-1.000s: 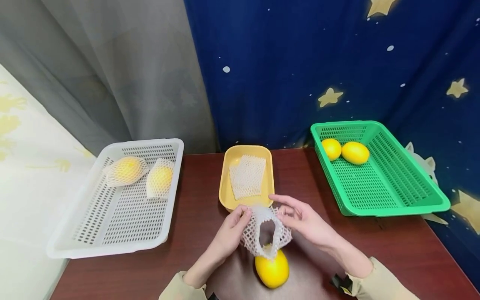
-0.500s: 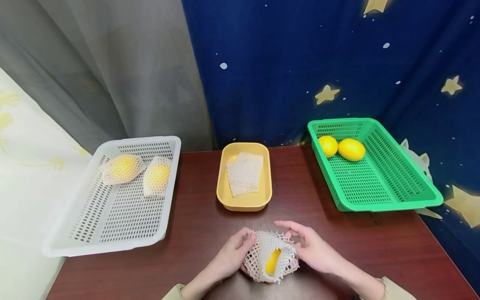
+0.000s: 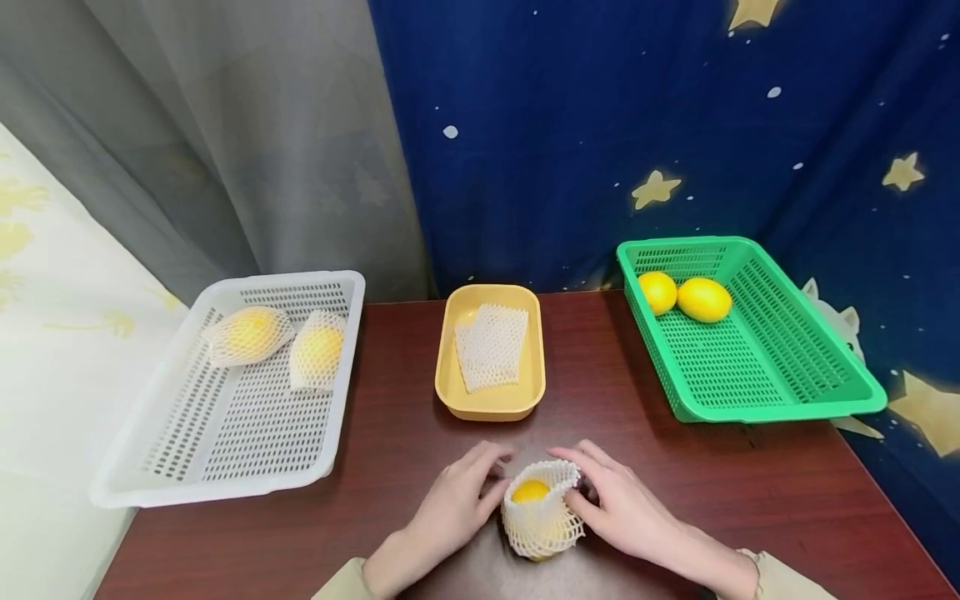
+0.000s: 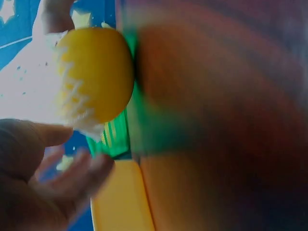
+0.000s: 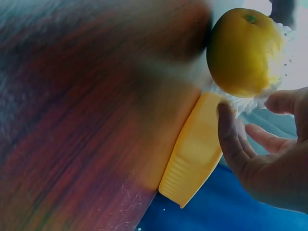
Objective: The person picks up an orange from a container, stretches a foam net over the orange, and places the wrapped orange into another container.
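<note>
Foam net now stands mouth-up round the yellow fruit, between both hands

The left hand [image 3: 453, 504] is arched at the left side of the net, its fingers loosely spread and its thumb beside the mesh. The right hand [image 3: 630, 508] curves at the right side with its thumb against the mesh; whether it pinches the rim cannot be told. Half a second ago the white foam net [image 3: 545, 529] was slack and splayed between the hands, its mouth towards the near side and its left edge at the left fingertips. Now it is gathered closer, its mouth facing up, the left fingers off that edge.

The oval yellow fruit [image 3: 531, 490] sits inside it, a rounded part showing at the mouth and a little bare yellow below. In the right wrist view its green stem mark [image 5: 250, 19] points to the near side; the long axis seems to run near to far, though mesh hides much of it.

On the dark red-brown worktop [image 3: 397, 437], beyond the hands, a shallow yellow plastic tray [image 3: 491, 414] carries spare white nets [image 3: 491, 346]. Far right, a green plastic basket [image 3: 787, 411] holds two bare yellow fruits [image 3: 705, 300]; far left, a white plastic basket [image 3: 217, 493] holds two netted fruits [image 3: 251, 335].
</note>
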The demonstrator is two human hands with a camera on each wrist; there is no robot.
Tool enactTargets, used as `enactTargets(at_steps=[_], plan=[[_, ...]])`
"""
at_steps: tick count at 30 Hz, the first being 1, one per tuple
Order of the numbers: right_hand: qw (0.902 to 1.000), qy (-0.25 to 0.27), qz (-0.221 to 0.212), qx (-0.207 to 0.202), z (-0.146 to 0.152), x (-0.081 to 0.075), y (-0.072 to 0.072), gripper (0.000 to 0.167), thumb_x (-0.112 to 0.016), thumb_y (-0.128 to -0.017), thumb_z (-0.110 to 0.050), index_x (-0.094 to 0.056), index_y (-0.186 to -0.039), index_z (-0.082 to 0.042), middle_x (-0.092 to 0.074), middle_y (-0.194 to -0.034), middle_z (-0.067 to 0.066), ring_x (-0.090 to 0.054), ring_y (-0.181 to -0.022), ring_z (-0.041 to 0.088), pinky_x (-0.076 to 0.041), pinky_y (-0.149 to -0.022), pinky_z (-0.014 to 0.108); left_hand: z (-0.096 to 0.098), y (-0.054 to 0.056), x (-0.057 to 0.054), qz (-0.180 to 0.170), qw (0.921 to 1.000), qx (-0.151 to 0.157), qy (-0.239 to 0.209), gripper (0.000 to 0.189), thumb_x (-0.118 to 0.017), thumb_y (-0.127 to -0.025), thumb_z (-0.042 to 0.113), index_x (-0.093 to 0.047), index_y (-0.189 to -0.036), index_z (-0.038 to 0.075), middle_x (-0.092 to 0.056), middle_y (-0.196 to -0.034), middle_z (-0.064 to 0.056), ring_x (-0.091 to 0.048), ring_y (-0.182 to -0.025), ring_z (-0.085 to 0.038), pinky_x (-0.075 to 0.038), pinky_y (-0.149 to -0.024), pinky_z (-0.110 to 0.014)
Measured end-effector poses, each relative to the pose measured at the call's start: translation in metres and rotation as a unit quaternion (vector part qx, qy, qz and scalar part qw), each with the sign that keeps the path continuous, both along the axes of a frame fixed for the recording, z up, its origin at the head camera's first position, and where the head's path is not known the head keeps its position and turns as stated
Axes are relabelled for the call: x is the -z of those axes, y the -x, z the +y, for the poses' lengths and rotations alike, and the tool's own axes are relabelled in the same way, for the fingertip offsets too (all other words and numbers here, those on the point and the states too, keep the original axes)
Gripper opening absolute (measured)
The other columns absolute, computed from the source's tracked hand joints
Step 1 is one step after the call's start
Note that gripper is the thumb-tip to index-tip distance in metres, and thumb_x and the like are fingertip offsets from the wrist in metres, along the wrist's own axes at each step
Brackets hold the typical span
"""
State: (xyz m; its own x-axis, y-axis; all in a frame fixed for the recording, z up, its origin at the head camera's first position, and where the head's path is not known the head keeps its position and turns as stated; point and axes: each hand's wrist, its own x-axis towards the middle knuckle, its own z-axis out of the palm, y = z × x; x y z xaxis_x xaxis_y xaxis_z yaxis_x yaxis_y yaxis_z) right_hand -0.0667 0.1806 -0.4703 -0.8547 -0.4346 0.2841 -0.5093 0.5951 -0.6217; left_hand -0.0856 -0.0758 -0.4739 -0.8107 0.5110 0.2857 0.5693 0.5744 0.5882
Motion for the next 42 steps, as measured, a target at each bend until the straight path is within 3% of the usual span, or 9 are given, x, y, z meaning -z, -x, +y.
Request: enactTargets(at_steps=[2, 5, 9, 15, 18, 22, 27, 35, 42], plan=[[0.9998, -0.002, 0.017, 0.0, -0.001, 0.001, 0.0, 0.051, -0.074, -0.085, 0.0, -0.067, -0.134, -0.013, -0.064, -0.111, -0.011, -0.053, -0.078, -0.007, -0.049, -0.065, 0.016, -0.005, 0.004, -0.003, 0.012, 0.998, 0.062, 0.005, 0.024, -0.072, -0.094, 0.002, -0.072, -0.117, 0.01, -0.078, -0.111, -0.003, -0.076, -0.1, -0.013, -0.062, -0.087, -0.024], [0.9996, -0.006, 0.027, -0.002, -0.002, 0.002, 0.001, 0.036, -0.072, -0.086, 0.001, -0.071, -0.118, -0.017, -0.067, -0.11, -0.01, -0.056, -0.082, -0.007, -0.053, -0.068, 0.017, -0.015, 0.007, -0.009, -0.016, 0.9879, 0.147, 0.046, 0.038, -0.069, -0.094, -0.001, -0.069, -0.131, 0.01, -0.074, -0.131, -0.002, -0.071, -0.122, -0.013, -0.058, -0.104, -0.027], [0.9997, -0.009, 0.021, -0.005, -0.004, 0.002, 0.003, 0.022, -0.069, -0.089, 0.001, -0.07, -0.095, -0.019, -0.07, -0.099, -0.007, -0.059, -0.08, -0.009, -0.054, -0.066, 0.016, -0.021, 0.003, -0.012, -0.078, 0.9753, 0.181, 0.099, 0.072, -0.082, -0.09, 0.014, -0.049, -0.153, 0.012, -0.057, -0.155, -0.001, -0.057, -0.143, -0.014, -0.048, -0.119, -0.031], [0.9989, -0.028, 0.017, -0.034, -0.001, 0.001, 0.007, 0.025, -0.069, -0.09, -0.001, -0.066, -0.089, -0.026, -0.067, -0.095, -0.011, -0.058, -0.086, -0.006, -0.055, -0.072, 0.018, -0.013, -0.001, -0.006, -0.088, 0.9794, 0.148, 0.106, 0.074, -0.089, -0.084, 0.034, -0.053, -0.145, 0.013, -0.064, -0.137, 0.002, -0.063, -0.124, -0.008, -0.055, -0.107, -0.026], [0.9959, -0.047, -0.006, -0.077, 0.005, -0.003, 0.01, 0.029, -0.069, -0.088, 0.0, -0.07, -0.102, -0.025, -0.068, -0.102, -0.009, -0.061, -0.092, -0.004, -0.057, -0.076, 0.02, -0.009, -0.001, -0.004, -0.099, 0.9809, 0.127, 0.108, 0.071, -0.088, -0.084, 0.038, -0.055, -0.142, 0.014, -0.066, -0.134, 0.003, -0.064, -0.122, -0.007, -0.055, -0.106, -0.026], [0.9839, -0.114, -0.055, -0.126, 0.013, -0.007, 0.012, 0.052, -0.077, -0.083, -0.008, -0.064, -0.131, -0.021, -0.066, -0.132, 0.001, -0.068, -0.111, 0.008, -0.061, -0.091, 0.03, -0.005, 0.0, -0.003, -0.116, 0.9823, 0.1, 0.108, 0.072, -0.087, -0.085, 0.043, -0.056, -0.144, 0.015, -0.068, -0.137, 0.001, -0.066, -0.126, -0.01, -0.055, -0.108, -0.029], [0.9761, -0.172, -0.047, -0.123, 0.011, -0.005, 0.02, 0.07, -0.091, -0.077, -0.027, -0.06, -0.139, -0.019, -0.062, -0.145, 0.005, -0.069, -0.122, 0.021, -0.06, -0.102, 0.041, -0.001, 0.006, 0.001, -0.14, 0.9844, 0.076, 0.074, 0.069, -0.087, -0.084, 0.047, -0.06, -0.138, 0.013, -0.071, -0.133, -0.002, -0.068, -0.121, -0.011, -0.057, -0.104, -0.029], [0.9862, -0.101, -0.059, -0.117, 0.008, -0.009, 0.039, 0.074, -0.096, -0.072, -0.03, -0.063, -0.137, -0.02, -0.065, -0.139, -0.001, -0.067, -0.121, 0.014, -0.059, -0.104, 0.035, -0.008, 0.02, -0.004, -0.222, 0.9688, 0.075, -0.08, 0.07, -0.086, -0.088, 0.03, -0.057, -0.148, 0.01, -0.068, -0.143, -0.01, -0.073, -0.117, -0.019, -0.062, -0.094, -0.023], [0.991, 0.036, -0.077, -0.103, 0.009, -0.029, 0.058, 0.067, -0.094, -0.079, -0.037, -0.063, -0.137, -0.027, -0.068, -0.133, -0.008, -0.066, -0.114, 0.007, -0.059, -0.099, 0.027, -0.011, 0.034, -0.029, -0.239, 0.9565, 0.004, -0.167, 0.063, -0.082, -0.093, 0.023, -0.058, -0.149, 0.009, -0.07, -0.139, -0.014, -0.074, -0.114, -0.029, -0.062, -0.094, -0.026]])
